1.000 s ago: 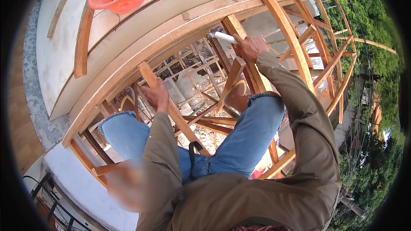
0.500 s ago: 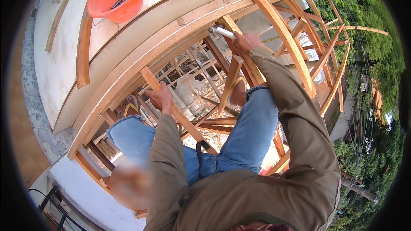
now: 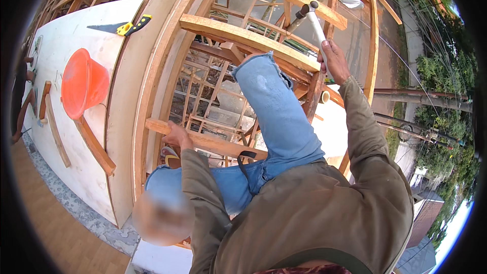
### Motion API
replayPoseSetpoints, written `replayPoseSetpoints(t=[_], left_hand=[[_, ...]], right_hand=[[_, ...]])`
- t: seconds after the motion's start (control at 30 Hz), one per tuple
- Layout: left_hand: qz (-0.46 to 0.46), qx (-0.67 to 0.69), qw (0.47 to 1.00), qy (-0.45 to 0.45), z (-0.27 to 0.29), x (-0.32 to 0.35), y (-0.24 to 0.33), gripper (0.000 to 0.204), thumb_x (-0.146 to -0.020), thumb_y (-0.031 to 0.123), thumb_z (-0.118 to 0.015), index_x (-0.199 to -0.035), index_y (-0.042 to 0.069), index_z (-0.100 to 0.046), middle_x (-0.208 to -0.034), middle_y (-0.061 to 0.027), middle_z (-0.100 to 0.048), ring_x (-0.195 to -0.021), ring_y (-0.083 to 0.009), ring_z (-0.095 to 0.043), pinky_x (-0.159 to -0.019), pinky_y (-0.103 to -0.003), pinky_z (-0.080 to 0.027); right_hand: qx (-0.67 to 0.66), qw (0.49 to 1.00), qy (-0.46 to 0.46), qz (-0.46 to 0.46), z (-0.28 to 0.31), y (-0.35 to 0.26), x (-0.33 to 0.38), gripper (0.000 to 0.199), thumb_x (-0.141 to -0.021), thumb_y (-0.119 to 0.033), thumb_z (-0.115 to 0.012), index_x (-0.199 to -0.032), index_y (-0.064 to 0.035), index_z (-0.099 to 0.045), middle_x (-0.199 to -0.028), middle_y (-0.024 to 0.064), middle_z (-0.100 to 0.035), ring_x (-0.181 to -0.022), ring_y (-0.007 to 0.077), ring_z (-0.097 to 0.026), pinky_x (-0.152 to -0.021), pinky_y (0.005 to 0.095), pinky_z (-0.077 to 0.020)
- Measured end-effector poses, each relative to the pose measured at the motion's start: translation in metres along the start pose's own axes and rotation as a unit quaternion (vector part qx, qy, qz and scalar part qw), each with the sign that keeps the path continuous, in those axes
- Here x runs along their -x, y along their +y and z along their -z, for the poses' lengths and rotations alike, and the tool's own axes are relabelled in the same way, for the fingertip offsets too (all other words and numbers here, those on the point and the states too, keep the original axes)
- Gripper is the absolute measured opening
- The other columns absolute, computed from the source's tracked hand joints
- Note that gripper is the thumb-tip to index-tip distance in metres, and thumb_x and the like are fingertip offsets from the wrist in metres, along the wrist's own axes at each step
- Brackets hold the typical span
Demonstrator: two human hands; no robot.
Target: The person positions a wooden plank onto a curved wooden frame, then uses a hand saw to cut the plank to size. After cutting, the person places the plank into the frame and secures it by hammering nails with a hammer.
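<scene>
In my right hand is a hammer with a pale handle and a dark metal head. The hammer is raised at the upper right, its head close to the timber frame. My left hand is closed round a wooden batten near its left end. That batten runs from the long frame beam across to my lap. My jeans-clad legs straddle the frame, one knee resting near a thicker crosspiece.
An orange bucket and a yellow-and-black handsaw lie on a white board at left, beside loose wood offcuts. Below the open frame is a lattice of thin sticks. Cables and trees stand at right.
My view has turned, so the bucket and saw appear further left. My right hand has swung the hammer outward to the right. The left hand still grips the batten.
</scene>
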State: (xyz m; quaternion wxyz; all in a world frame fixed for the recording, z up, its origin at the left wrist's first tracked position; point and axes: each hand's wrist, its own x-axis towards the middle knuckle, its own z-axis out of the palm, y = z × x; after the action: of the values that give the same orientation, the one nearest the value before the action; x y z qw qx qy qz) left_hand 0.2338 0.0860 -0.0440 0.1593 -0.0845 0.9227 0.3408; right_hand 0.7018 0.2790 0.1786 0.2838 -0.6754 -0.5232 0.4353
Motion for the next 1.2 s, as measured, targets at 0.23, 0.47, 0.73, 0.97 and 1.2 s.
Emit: replayPoseSetpoints(t=[0.23,0.47,0.73,0.97,1.2], left_hand=[[0.025,0.052,0.997,-0.042,0.011,0.016,0.007,0.073,-0.091,0.043,-0.068,-0.129,-0.015,-0.043,-0.128,-0.0356,-0.057,-0.115,-0.0429,-0.062,-0.099,-0.051,-0.053],[0.034,0.003,0.999,-0.042,0.017,0.052,0.029,0.075,-0.091,0.045,-0.07,-0.129,-0.014,-0.047,-0.13,-0.0339,-0.058,-0.116,-0.0441,-0.062,-0.101,-0.05,-0.053],[0.016,0.019,0.999,-0.028,0.011,0.024,0.014,0.073,-0.09,0.045,-0.069,-0.128,-0.015,-0.049,-0.127,-0.0331,-0.06,-0.112,-0.0448,-0.064,-0.097,-0.051,-0.056],[0.051,-0.019,0.998,0.002,0.013,0.021,0.014,0.076,-0.089,0.045,-0.069,-0.13,-0.015,-0.047,-0.128,-0.0355,-0.058,-0.118,-0.0461,-0.06,-0.102,-0.051,-0.05],[-0.008,-0.019,1.0,0.023,0.001,0.005,0.006,0.079,-0.083,0.045,-0.075,-0.127,-0.014,-0.048,-0.125,-0.0346,-0.06,-0.118,-0.0452,-0.06,-0.103,-0.049,-0.046]], right_hand=[[-0.272,0.892,0.346,-0.102,0.187,0.149,0.072,0.026,-0.107,-0.033,-0.05,-0.113,-0.0082,-0.045,-0.078,0.0025,-0.049,-0.057,0.0102,-0.049,-0.045,0.0272,-0.0467],[-0.459,0.699,0.509,-0.205,0.109,0.221,0.048,0.024,-0.105,-0.025,-0.048,-0.114,-0.0032,-0.044,-0.072,0.0056,-0.05,-0.051,0.0168,-0.049,-0.044,0.0324,-0.0452],[-0.612,0.703,0.252,-0.261,0.083,0.244,0.045,0.017,-0.106,-0.027,-0.051,-0.106,-0.0128,-0.042,-0.075,-0.001,-0.046,-0.054,0.0064,-0.043,-0.041,0.0223,-0.0393],[-0.529,0.77,0.017,-0.356,0.09,0.241,0.067,0.033,-0.104,-0.031,-0.055,-0.131,-0.0153,-0.049,-0.073,-0.0039,-0.045,-0.048,0.0048,-0.039,-0.037,0.0201,-0.0334],[-0.515,0.769,-0.023,-0.378,0.084,0.257,0.053,0.019,-0.103,-0.03,-0.057,-0.118,-0.0193,-0.052,-0.069,-0.0053,-0.044,-0.048,0.0041,-0.041,-0.037,0.0204,-0.0346]])
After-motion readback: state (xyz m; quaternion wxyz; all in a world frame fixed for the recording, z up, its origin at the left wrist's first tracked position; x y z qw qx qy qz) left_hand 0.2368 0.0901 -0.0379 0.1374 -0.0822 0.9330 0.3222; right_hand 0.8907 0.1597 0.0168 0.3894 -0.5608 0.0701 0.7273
